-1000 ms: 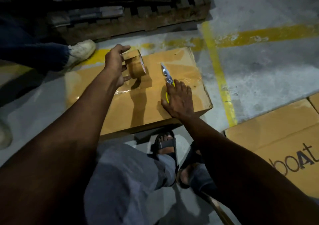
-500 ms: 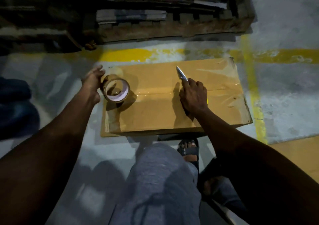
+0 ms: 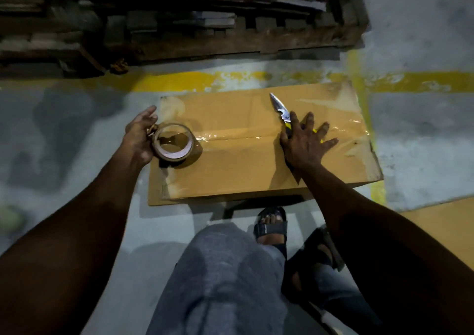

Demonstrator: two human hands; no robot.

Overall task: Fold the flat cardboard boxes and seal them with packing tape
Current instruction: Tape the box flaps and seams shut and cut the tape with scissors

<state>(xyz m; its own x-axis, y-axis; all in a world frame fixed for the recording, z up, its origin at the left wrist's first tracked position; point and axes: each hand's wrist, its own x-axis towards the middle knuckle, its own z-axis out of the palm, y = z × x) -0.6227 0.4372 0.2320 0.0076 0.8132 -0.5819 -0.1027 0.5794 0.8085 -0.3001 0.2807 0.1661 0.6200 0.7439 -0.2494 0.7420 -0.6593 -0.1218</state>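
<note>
Taping step in progress. I'm looking down at the brown rectangular cardboard box (image 3: 230, 160) lying on the grey concrete floor (image 3: 64, 142), top flaps closed, w/ a glossy strip of clear tape (image 3: 243, 136) running along the centre seam from approx 9 to 3 o'clock.

I'm seeing the left hand (image 3: 139, 139) at the box's 9 o'clock edge, fingers curled and clamped round the brown roll of packing tape (image 3: 174, 142); roll is resting on the box top w/ its core facing up.

Right hand (image 3: 305, 139) is pressing flat on the seam toward 3 o'clock, fingers spread apart, palm pinning the yellow-handled steel cutter (image 3: 282, 110). Blade is sticking out toward 12 o'clock; handle is mostly hidden under the palm, so can't tell if it's truly gripped.

Whether the strip is already cut from the roll: can't tell, glare.

Judging the seam as prob. mostly sealed. Next move is likely needing the tape tensioned by the left hand, the cutter brought over to the roll end to sever it, then the end smoothed down over the box edge. Risk: blade near fingers.

Dark wooden pallet (image 3: 230, 39) stacked w/ flat cardboard is sitting at 12 o'clock, beyond the yellow floor line (image 3: 179, 81).
</note>
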